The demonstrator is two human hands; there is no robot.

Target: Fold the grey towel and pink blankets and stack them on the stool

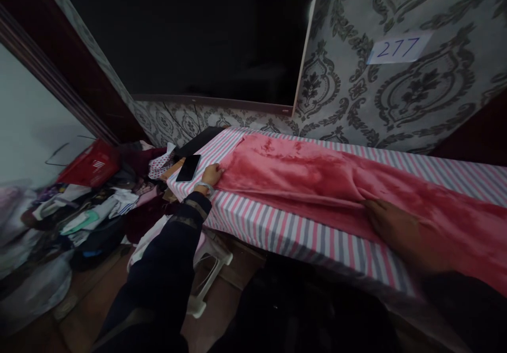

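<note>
A long pink-red plush cloth (pixel 293 168) lies stretched along a table covered with a striped tablecloth (pixel 277 231). At the cloth's left end, my left hand (pixel 213 175) has its fingers closed on the corner. My right hand (pixel 392 229) is at the near edge farther right, fingers closed around a raised fold of the same cloth. Loose creases run between the two hands. The right fingertips are partly hidden by the fabric. Just left of my left hand lies a black smartphone (pixel 188 168).
Behind the table hangs a large dark television (pixel 198 41) on patterned wallpaper, with a paper marked 277 (pixel 400 48). A flat black object (pixel 202 140) rests at the table's far left. Piled clothes (pixel 106 210) and a red basket (pixel 93 163) are on the left. A white stool (pixel 209 273) stands below.
</note>
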